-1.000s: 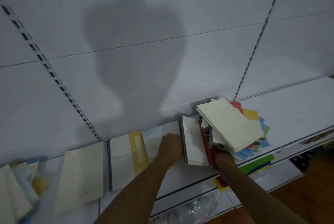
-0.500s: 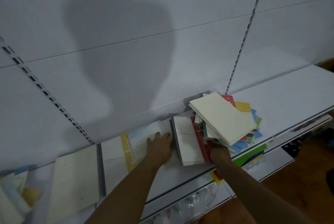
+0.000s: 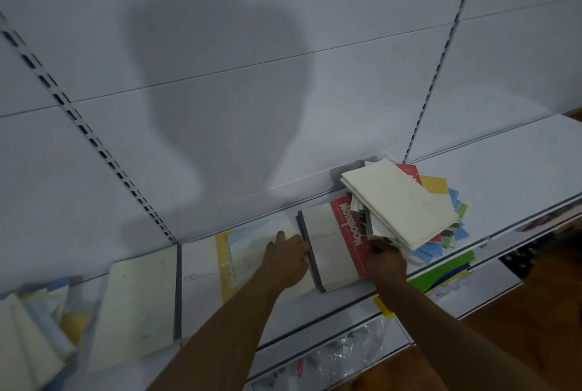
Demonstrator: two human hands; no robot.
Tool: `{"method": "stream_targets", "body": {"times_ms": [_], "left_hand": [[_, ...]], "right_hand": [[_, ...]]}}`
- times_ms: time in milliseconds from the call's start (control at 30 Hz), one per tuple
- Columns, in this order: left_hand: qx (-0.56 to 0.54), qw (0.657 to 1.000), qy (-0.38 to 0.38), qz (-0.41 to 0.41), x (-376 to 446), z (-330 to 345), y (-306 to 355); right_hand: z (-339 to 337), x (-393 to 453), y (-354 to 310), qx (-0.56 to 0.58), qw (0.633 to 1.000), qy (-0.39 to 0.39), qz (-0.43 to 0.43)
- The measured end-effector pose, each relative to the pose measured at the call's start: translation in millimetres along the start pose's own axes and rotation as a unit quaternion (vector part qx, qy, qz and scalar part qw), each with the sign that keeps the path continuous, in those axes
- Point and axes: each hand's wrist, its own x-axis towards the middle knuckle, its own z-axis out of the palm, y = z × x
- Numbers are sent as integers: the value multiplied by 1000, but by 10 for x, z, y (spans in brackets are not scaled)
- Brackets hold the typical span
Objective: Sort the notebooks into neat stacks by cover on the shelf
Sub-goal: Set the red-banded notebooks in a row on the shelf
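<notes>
While the left hand (image 3: 285, 260) lies flat, fingers spread and gripping nothing, on the yellow-band notebook (image 3: 239, 256), the right hand (image 3: 385, 261) sits at the near edge of the messy pile (image 3: 406, 204); its fingers are tucked under the overhang, so I can't tell if they're pinching anything.

Step in hand, my read: squaring the red-band stack (image 3: 333, 248) and pulling matching covers out of the pile. To do it well:
- keep the left palm as a stop against the grey spine side, so the stack doesn't slide into its yellow neighbour
- support the pile from below; the cream notebook (image 3: 400, 201) on top is tilted and overhanging, likely to slip
- take one cover at a time from the top, not from the middle

Materials: thin softcover books, smooth card covers, probably slick on each other. Flat rectangles, grey bound spines. The pile fans out in red, yellow, blue and green corners. The shelf (image 3: 504, 170) is smooth white metal, low friction. Another cream notebook (image 3: 138, 302) lies flat further left, with loose ones blurred at the far left edge.
</notes>
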Motion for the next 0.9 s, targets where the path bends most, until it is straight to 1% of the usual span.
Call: {"method": "stream_targets", "body": {"times_ms": [33,133,267,367,433,500,567,600,700,733,900], "left_hand": [[3,1000,3,-1,-19,9,19],[7,1000,25,-16,-81,68,18],[-2,999,11,-37,-145,117,0],[5,999,16,-52,-169,113,6],[3,998,11,-67,-184,107,14],[5,997,5,-79,-190,110,33],[4,996,3,-87,-198,121,46],[0,996,1,-89,-203,124,46],[-13,995,14,-98,-218,152,19],[-22,994,20,-102,-227,162,9],[-100,985,40,-131,-224,210,40]], "right_hand": [[17,-22,-7,12,1000,6,-2],[61,-79,-8,106,994,7,8],[62,-48,23,134,989,-60,29],[23,-47,2,110,989,-99,21],[7,-58,-21,88,990,-108,19],[24,-82,-19,44,992,-117,-4],[80,-101,10,24,994,-98,-33],[110,-113,41,41,996,-80,-30],[161,-190,81,100,995,-17,22],[177,-204,90,97,995,-8,30],[198,-201,72,33,999,14,9]]}}
